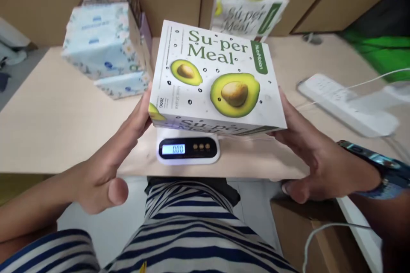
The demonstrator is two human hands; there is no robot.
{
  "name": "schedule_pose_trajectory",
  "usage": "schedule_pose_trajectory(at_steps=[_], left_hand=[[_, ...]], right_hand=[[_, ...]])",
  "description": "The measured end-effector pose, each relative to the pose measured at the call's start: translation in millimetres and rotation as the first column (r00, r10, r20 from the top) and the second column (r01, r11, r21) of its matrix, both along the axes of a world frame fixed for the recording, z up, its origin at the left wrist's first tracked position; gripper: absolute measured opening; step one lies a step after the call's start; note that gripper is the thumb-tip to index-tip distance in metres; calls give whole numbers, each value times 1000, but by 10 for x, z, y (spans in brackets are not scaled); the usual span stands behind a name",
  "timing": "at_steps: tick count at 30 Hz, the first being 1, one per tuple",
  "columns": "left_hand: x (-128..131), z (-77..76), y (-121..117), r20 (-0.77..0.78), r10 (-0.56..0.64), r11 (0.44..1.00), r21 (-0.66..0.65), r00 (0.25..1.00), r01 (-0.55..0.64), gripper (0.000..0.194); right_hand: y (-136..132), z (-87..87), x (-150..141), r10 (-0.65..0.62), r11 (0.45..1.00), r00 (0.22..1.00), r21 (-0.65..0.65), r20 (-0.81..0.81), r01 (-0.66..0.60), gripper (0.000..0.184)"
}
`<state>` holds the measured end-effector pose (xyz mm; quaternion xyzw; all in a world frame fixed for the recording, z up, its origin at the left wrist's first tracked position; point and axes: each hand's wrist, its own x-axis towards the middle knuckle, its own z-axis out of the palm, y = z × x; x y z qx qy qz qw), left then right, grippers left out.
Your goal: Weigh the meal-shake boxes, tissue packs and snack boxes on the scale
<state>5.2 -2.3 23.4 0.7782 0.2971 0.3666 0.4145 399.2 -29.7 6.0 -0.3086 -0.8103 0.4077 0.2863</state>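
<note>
The left hand (110, 162) and the right hand (315, 153) hold a white Su-per Meal box (218, 79) between them, one at each side edge, in the centre of the frame; each grip is spread wide, thumb apart from the fingers. The box hangs tilted above a white scale (215, 158), whose lit display reads 0.00, just below centre. On the worktop (64, 136), light blue floral packs (102, 47) are stacked at upper left, a second Su-per Meal box (246, 10) stands at upper right, and a white power strip (352, 104) lies at right.
</note>
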Motion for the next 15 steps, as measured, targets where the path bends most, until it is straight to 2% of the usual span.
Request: schedule_pose_trajectory(at_steps=[3, 6, 8, 11, 15], left_hand=[[-257, -223, -310, -168, -145, 989, -56, 975, 138, 90], [-437, -430, -342, -223, -174, 980, -135, 959, 146, 87], [-482, -556, -297, -187, -140, 982, -152, 972, 113, 85], [-409, -701, -211, -111, -63, 984, -175, 992, 43, 88], [-172, -737, -77, -52, -78, 989, -131, 996, 70, 87]], right_hand=[[-73, -320, -100, 35, 998, 999, -46, 21, -34, 137], [-18, -480, -126, -2, 999, 999, -40, 46, 4, 127], [8, -496, -101, -43, 999, 995, 15, 85, 42, 121], [7, -472, -66, -75, 994, 988, 86, 135, 63, 114], [22, -468, -119, -84, 995, 976, 61, 202, 73, 125]])
